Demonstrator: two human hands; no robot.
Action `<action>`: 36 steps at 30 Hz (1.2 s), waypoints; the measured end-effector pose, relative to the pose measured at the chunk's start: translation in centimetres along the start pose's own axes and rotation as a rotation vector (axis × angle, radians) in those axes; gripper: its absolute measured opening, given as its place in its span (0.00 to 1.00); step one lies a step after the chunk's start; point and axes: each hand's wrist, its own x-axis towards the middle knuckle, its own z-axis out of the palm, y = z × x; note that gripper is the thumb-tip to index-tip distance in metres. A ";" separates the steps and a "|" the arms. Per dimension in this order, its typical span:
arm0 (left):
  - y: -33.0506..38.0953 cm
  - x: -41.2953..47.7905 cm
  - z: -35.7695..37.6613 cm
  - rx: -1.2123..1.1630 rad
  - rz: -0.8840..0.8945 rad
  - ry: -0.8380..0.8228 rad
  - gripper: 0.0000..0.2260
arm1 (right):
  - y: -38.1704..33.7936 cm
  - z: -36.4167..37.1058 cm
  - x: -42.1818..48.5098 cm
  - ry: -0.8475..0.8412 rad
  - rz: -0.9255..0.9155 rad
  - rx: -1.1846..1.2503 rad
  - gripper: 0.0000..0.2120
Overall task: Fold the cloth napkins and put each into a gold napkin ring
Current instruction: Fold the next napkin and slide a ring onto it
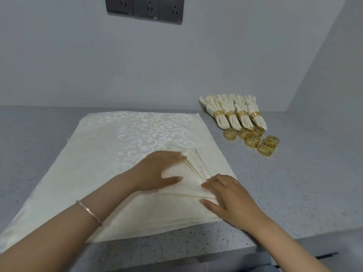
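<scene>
Napkin [137, 134] of cream patterned cloth, spread across centre of frame on grey speckled worktop [294, 183], seemingly on top of at least one more of the same. Near its lower-right corner, gathered into a fan of narrow pleats [196, 165]. Left grip [157, 169] open, fingers straight, pressing flat on the cloth just left of the fan. Right grip [225, 199] closed on narrow end of fan, thumb and fingers pinching the bunched folds at lower centre-right.

Looks soft, thin and light. Limp enough to spring out of its pleats once released, and probably a little slick against itself, judging by the sheen. Best taken at narrow end of fan, all layers pinched together, with flat pressure on the rest until fully gathered. No fear of breakage, only of pleats slipping apart or of the lower layer dragging along.

At upper right of frame, four finished napkins [235, 107] in a row, each through a gold ring [218, 114]. Just below them, a cluster of loose rings [252, 139], well apart from both grips. Probably next: finish pleating, then thread pinched end through one ring.
</scene>
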 end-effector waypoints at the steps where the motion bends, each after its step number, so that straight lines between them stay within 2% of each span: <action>1: 0.2 -0.7 -0.3 0.032 -0.003 -0.036 0.31 | -0.1 -0.1 0.1 -0.013 -0.005 -0.020 0.24; 5: 0.4 -2.3 -0.4 0.145 -0.006 -0.198 0.37 | -0.3 -0.6 0.6 -0.079 -0.008 -0.074 0.25; 8: -0.1 -2.6 -0.3 0.152 0.024 -0.219 0.37 | -0.3 -0.5 0.8 -0.082 -0.009 -0.100 0.23; 13: -0.4 -2.9 -1.5 0.093 0.031 -0.127 0.26 | -0.7 -0.5 1.1 -0.059 -0.009 -0.115 0.19; 16: -0.9 -2.7 -1.7 0.060 -0.024 -0.092 0.28 | -0.7 -0.5 1.3 -0.046 0.003 -0.125 0.18; 19: -1.5 -1.7 -1.4 -0.092 -0.113 0.032 0.27 | -0.8 -0.7 1.8 -0.015 0.072 -0.060 0.17; 23: -1.6 0.2 -0.7 -0.196 -0.209 0.115 0.11 | -0.7 -1.2 3.0 -0.001 0.167 0.020 0.12; 27: -2.0 1.4 0.0 -0.234 -0.261 0.117 0.09 | -0.7 -1.2 3.8 -0.019 0.218 0.073 0.07; 30: -2.1 2.0 0.6 -0.235 -0.274 0.166 0.10 | -0.7 -1.2 4.3 -0.087 0.190 0.062 0.17; 34: -1.3 2.3 1.2 -0.188 -0.306 0.225 0.10 | -0.3 -0.7 4.9 -0.175 0.143 0.039 0.20; 36: -0.8 2.4 1.3 -0.132 -0.293 0.263 0.05 | -0.1 -0.5 5.1 -0.182 0.131 0.035 0.20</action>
